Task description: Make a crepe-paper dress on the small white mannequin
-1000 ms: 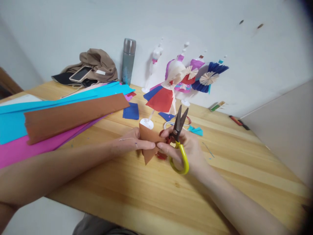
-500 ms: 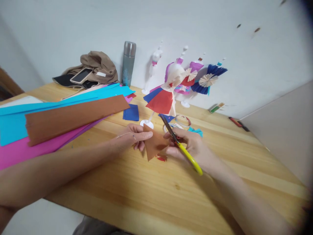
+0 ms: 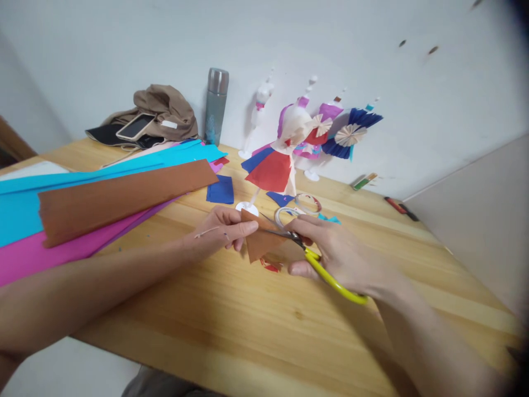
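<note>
My left hand (image 3: 227,225) pinches a small piece of brown paper (image 3: 259,241) by its left side, thumb on top. In my right hand (image 3: 326,242) is a pair of scissors with yellow handles (image 3: 336,284), its dark blades parted at the paper's upper right part. I cannot tell whether the blades are cutting into it. Just behind stands a small white mannequin on a round base (image 3: 247,208), wearing a skirt of red paper (image 3: 270,172) and blue panels. Small red scraps (image 3: 271,266) lie below the brown paper.
Long sheets of brown (image 3: 128,201), turquoise and magenta paper lie at left. A blue paper square (image 3: 220,189) and tape rolls (image 3: 309,203) sit near the mannequin. Along the wall stand a flask (image 3: 216,107), other dressed mannequins (image 3: 351,133), and a brown cloth (image 3: 167,107) with a phone (image 3: 135,127).
My right hand has let go of the brown paper's right side and turned the scissors. The blades have opened and swung left onto the paper, which my left hand keeps holding.
</note>
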`<state>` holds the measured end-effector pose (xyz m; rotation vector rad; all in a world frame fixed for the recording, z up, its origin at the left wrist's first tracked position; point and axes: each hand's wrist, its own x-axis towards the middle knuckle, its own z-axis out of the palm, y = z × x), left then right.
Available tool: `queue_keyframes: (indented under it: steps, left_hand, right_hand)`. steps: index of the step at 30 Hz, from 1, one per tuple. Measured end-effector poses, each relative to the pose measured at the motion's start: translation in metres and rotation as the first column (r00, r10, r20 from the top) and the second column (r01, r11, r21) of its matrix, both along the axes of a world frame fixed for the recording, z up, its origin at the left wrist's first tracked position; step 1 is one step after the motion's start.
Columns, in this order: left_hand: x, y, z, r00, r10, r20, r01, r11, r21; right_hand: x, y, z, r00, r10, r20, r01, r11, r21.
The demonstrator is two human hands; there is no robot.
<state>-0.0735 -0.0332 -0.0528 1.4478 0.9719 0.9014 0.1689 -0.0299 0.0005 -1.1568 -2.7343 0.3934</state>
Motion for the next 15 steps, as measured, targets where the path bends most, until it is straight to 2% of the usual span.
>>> queue_keyframes:
  steps: [3,15]
  left_hand:
    - [-0.0006,-0.0008,0.0014,1.000,0.009,-0.020,-0.008,0.999,0.032]
    - [0.0000,-0.0002,-0.0018,1.000,0.004,0.025,-0.005,0.999,0.053]
  right_hand:
    - [0.0006,-0.0013,0.0016,0.995,-0.010,0.101,0.012,1.000,-0.019]
    - [0.0005,0.0006,0.0014,0.990,-0.016,0.143,0.010,0.999,0.040]
